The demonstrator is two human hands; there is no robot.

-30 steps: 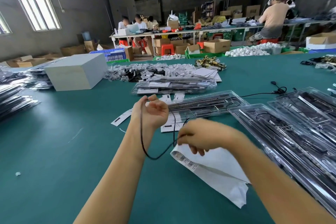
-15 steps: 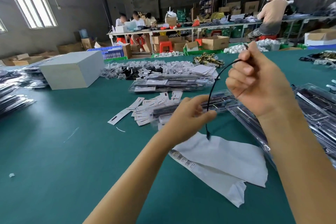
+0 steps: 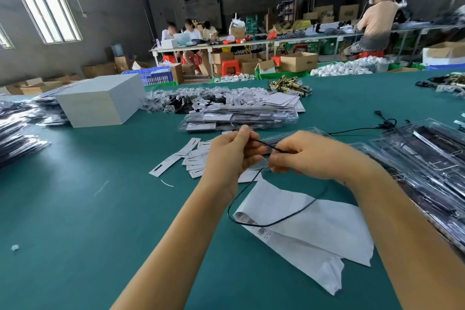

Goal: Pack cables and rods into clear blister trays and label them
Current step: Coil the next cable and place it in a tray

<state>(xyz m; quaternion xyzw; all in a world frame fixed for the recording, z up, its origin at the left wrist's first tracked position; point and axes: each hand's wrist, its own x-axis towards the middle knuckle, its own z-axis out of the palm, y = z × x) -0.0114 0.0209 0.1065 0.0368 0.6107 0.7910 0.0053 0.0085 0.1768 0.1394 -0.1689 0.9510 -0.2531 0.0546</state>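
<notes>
A thin black cable (image 3: 274, 221) runs between both hands above the green table (image 3: 75, 209). My left hand (image 3: 231, 156) pinches one stretch of it, my right hand (image 3: 312, 153) grips it close by, and a loop hangs down onto white label sheets (image 3: 314, 231). Behind the hands lies a clear blister tray (image 3: 302, 134), partly hidden. Small white labels (image 3: 191, 156) are scattered to its left. Filled trays (image 3: 427, 171) are stacked on the right.
A pile of packed trays (image 3: 239, 118) lies further back, with bagged parts (image 3: 201, 98) and brass fittings (image 3: 289, 85) behind. A grey box (image 3: 100, 100) stands at back left, more trays (image 3: 15, 143) at far left. Another black cable (image 3: 382, 123) lies at right. People work at distant tables.
My right hand, raised high with the cable half a second ago, has come down next to my left hand. The cable now hangs in a longer loop over the white sheets.
</notes>
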